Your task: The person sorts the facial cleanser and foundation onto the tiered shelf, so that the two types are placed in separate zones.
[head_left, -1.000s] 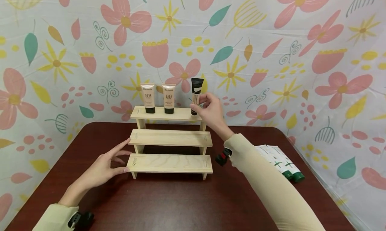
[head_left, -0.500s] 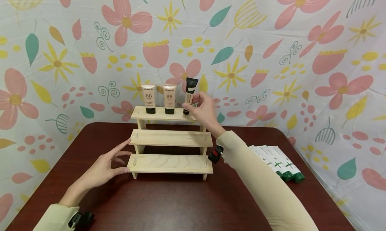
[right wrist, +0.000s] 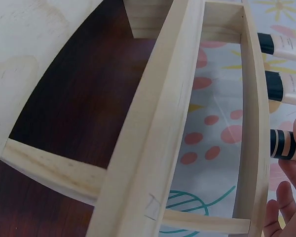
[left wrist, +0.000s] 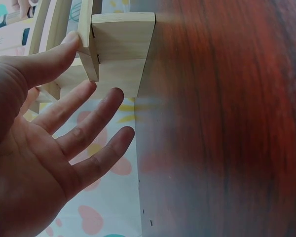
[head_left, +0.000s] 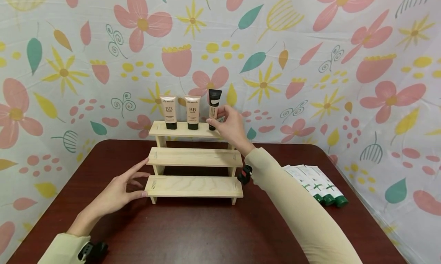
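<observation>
My right hand (head_left: 231, 126) pinches a slim black-and-beige cosmetic tube (head_left: 213, 110) between thumb and fingers. The tube stands nearly upright, black cap down, at the right part of the top shelf of a three-step wooden display stand (head_left: 195, 157). In the right wrist view its black cap (right wrist: 282, 144) is right at the shelf edge. Left of it, two beige BB cream tubes (head_left: 169, 113) stand upright on their black caps. My left hand (head_left: 115, 193), fingers spread and mostly straight, touches the stand's left side; the left wrist view shows the thumb (left wrist: 54, 64) against a shelf end.
Several white tubes with green caps (head_left: 317, 184) lie overlapping on the dark red wooden table (head_left: 193, 233), to the right beyond my right forearm. A floral cloth (head_left: 293, 38) hangs behind the table. The stand's middle and bottom shelves are bare wood.
My right hand has moved left along the top shelf with the slim tube, closer to the BB cream tubes. The tube tilted midway and is now more upright. My left hand stays put.
</observation>
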`<action>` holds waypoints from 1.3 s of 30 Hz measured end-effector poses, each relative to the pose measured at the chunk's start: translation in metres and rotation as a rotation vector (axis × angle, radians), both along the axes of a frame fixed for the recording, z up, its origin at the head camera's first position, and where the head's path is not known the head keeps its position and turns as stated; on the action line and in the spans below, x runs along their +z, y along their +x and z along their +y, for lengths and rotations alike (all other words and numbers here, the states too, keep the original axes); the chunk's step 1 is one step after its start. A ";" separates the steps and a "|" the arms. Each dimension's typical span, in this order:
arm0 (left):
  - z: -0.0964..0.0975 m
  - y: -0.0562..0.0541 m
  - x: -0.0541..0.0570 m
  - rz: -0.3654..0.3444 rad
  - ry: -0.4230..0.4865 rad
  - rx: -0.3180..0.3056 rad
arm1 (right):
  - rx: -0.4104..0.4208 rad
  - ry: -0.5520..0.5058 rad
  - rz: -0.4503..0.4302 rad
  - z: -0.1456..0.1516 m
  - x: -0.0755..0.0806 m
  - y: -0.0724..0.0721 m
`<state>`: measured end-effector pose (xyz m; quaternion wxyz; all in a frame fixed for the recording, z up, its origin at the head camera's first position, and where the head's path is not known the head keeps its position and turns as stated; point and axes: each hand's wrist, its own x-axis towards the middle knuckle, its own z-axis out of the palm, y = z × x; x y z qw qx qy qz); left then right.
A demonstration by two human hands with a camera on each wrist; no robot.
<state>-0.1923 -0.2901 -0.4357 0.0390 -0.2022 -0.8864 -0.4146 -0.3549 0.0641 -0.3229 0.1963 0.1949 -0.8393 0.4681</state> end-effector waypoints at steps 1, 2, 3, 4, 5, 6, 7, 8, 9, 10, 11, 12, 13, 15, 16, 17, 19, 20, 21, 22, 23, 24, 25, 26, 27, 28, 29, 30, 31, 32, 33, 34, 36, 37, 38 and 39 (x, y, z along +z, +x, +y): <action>0.000 0.000 0.000 0.001 0.000 0.001 | 0.000 0.000 0.000 0.000 0.000 0.000; 0.000 0.000 0.000 0.005 -0.001 -0.002 | 0.000 0.001 -0.001 0.001 0.000 -0.001; 0.000 0.000 0.000 0.006 0.002 -0.003 | 0.002 0.002 0.000 0.001 -0.001 -0.001; 0.000 0.000 0.000 0.008 0.005 -0.005 | 0.003 0.003 -0.001 0.001 -0.001 -0.002; 0.000 0.000 0.000 0.010 0.007 -0.005 | 0.006 0.003 -0.001 0.002 -0.001 -0.003; 0.000 0.000 0.000 0.012 0.007 -0.007 | 0.010 0.004 0.000 0.002 -0.001 -0.003; 0.000 0.000 -0.001 0.013 0.009 -0.009 | 0.014 0.006 0.000 0.003 -0.002 -0.003; 0.000 0.000 -0.001 0.015 0.011 -0.011 | 0.018 0.009 0.000 0.003 -0.002 -0.004; 0.000 0.000 -0.001 0.015 0.014 -0.010 | 0.021 0.011 0.000 0.003 -0.002 -0.004; 0.000 0.000 -0.001 0.016 0.013 -0.010 | 0.027 0.010 -0.001 0.004 -0.002 -0.004; 0.000 -0.001 -0.001 0.018 0.011 -0.010 | 0.031 0.011 -0.002 0.004 -0.002 -0.003; 0.000 -0.001 -0.002 0.018 0.010 -0.011 | 0.034 0.013 -0.003 0.004 -0.002 -0.003; 0.000 -0.001 -0.002 0.019 0.011 -0.012 | 0.037 0.017 -0.004 0.005 -0.002 -0.004; -0.001 -0.002 -0.003 0.019 0.012 -0.012 | 0.041 0.024 -0.007 0.005 -0.002 -0.004; -0.001 -0.002 -0.003 0.019 0.013 -0.012 | 0.043 0.028 -0.010 0.006 -0.002 -0.004; -0.001 -0.002 -0.003 0.020 0.013 -0.011 | 0.045 0.033 -0.013 0.006 -0.002 -0.004; -0.001 -0.002 -0.004 0.017 0.015 -0.011 | 0.048 0.044 -0.017 0.006 -0.001 -0.004; -0.001 -0.002 -0.004 0.017 0.016 -0.011 | 0.052 0.048 -0.018 0.006 0.000 -0.003; -0.001 -0.002 -0.004 0.015 0.017 -0.011 | 0.055 0.053 -0.019 0.006 0.000 -0.003; -0.001 -0.002 -0.004 0.015 0.017 -0.010 | 0.059 0.058 -0.020 0.007 0.001 -0.003; -0.001 -0.002 -0.004 0.015 0.017 -0.010 | 0.062 0.062 -0.022 0.007 0.001 -0.003; -0.001 -0.002 -0.004 0.016 0.016 -0.010 | 0.064 0.069 -0.022 0.007 0.002 -0.003; -0.001 -0.002 -0.004 0.018 0.016 -0.010 | 0.067 0.074 -0.023 0.008 0.002 -0.003; -0.001 -0.002 -0.004 0.020 0.015 -0.010 | 0.069 0.080 -0.026 0.008 0.002 -0.003; -0.001 -0.001 -0.004 0.021 0.014 -0.009 | 0.071 0.084 -0.027 0.008 0.003 -0.002; -0.001 -0.001 -0.004 0.021 0.013 -0.009 | 0.070 0.087 -0.028 0.008 0.003 -0.002; -0.001 -0.001 -0.004 0.023 0.013 -0.009 | 0.072 0.091 -0.028 0.008 0.003 -0.002; -0.001 -0.001 -0.004 0.023 0.014 -0.010 | 0.073 0.094 -0.026 0.008 0.003 -0.002; -0.001 -0.001 -0.004 0.022 0.015 -0.009 | 0.075 0.094 -0.026 0.009 0.004 -0.002; -0.001 -0.001 -0.004 0.019 0.014 -0.009 | 0.075 0.095 -0.026 0.009 0.004 -0.002; -0.001 -0.001 -0.004 0.017 0.014 -0.008 | 0.078 0.094 -0.025 0.009 0.004 -0.002; -0.001 -0.001 -0.004 0.015 0.014 -0.007 | 0.078 0.092 -0.024 0.010 0.004 -0.002; -0.001 -0.001 -0.004 0.010 0.011 -0.004 | 0.078 0.087 -0.024 0.010 0.003 -0.003; -0.001 -0.001 -0.004 0.009 0.009 -0.002 | 0.078 0.082 -0.024 0.010 0.003 -0.003; -0.001 -0.001 -0.003 0.008 0.007 -0.001 | 0.076 0.078 -0.022 0.011 0.003 -0.004; -0.001 -0.001 -0.003 0.009 0.005 0.001 | 0.075 0.073 -0.021 0.011 0.003 -0.004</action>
